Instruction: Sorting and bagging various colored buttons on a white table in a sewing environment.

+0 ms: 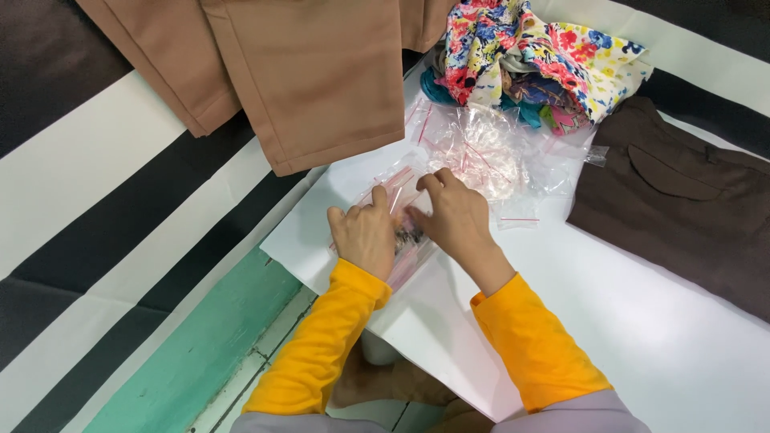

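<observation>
Pinching a small clear zip bag [405, 240] on the white table [642, 337] with our left hand [365, 236] and right hand [453, 216] both gripping it, we are risking, we judge, spilling its dark contents if the seal gapes.

The person's two arms reach forward side by side, in bright yellow-orange sleeves. The left hand [365, 235] lies palm down with its fingers bent and its knuckles up. The right hand [453, 216] sits just beside it, also palm down, fingers curled downward. The two hands almost touch at the fingertips. Both wrists are bare.
</observation>
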